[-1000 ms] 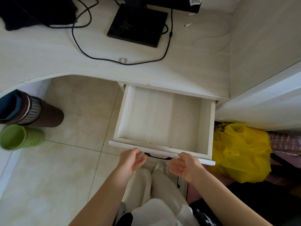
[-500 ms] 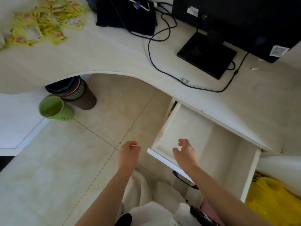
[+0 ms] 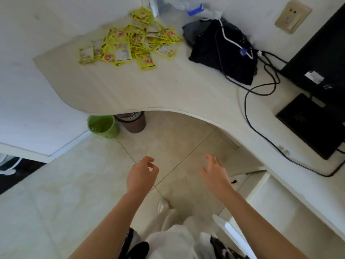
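Observation:
My left hand [image 3: 141,174] hovers over the tiled floor with its fingers loosely curled and nothing in it. My right hand [image 3: 214,172] is a little to the right, fingers relaxed and spread, also holding nothing. The open white drawer [image 3: 261,186] sits at the lower right, under the desk edge, with its front panel [image 3: 235,234] beside my right forearm. A heap of yellow sachets [image 3: 130,42] lies on the far left part of the pale curved desk [image 3: 149,90].
A black bag [image 3: 222,51] with cables lies on the desk beside a dark monitor [image 3: 321,58] and its base [image 3: 309,124]. Under the desk stand a green basket [image 3: 103,126] and a brown bin [image 3: 134,122]. A wall socket [image 3: 291,15] is at top right.
The view has swung left from the drawer to the desk corner. Both hands left the drawer front and now hang over the floor, holding nothing.

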`<state>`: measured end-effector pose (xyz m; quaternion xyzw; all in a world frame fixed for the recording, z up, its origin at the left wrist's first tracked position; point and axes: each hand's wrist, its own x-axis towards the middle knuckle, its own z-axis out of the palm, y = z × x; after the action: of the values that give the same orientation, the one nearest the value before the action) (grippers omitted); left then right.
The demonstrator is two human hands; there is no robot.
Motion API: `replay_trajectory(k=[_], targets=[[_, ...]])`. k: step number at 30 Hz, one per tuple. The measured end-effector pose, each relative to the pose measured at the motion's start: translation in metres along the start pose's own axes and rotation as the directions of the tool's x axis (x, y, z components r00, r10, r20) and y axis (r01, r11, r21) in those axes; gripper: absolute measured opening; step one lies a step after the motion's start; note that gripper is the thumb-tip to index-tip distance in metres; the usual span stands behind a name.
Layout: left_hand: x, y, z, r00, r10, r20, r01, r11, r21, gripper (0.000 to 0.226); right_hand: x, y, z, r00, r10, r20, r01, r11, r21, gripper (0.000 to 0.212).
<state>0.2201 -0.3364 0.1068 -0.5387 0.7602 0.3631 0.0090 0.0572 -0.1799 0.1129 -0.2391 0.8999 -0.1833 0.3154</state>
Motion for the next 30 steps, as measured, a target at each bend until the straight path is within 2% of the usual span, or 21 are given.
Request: replay_trajectory(k=[9, 16, 23, 30], targets=[[0.092, -0.003, -0.055, 0.988, 0.030, -0.149, -0.019, 0.997, 0.078, 0.030, 0.092, -0.096, 0.002, 0.982, -0.189, 0.004, 0.188, 0.976, -0.111, 0.047], [0.181, 0.011, -0.098, 0.979, 0.048, -0.200, -0.022, 0.991, 0.129, 0.030, 0.183, -0.172, -0.020, 0.948, -0.317, -0.002, 0.310, 0.929, -0.202, 0.050], [0.270, 0.032, -0.140, 0.978, 0.043, -0.204, -0.001, 0.979, 0.202, 0.033, 0.268, -0.239, -0.040, 0.937, -0.343, 0.071, 0.349, 0.903, -0.251, 0.049], [0.352, 0.029, -0.180, 0.981, 0.004, -0.196, 0.047, 0.966, 0.255, 0.033, 0.331, -0.288, -0.039, 0.946, -0.300, 0.123, 0.323, 0.903, -0.284, 0.050]])
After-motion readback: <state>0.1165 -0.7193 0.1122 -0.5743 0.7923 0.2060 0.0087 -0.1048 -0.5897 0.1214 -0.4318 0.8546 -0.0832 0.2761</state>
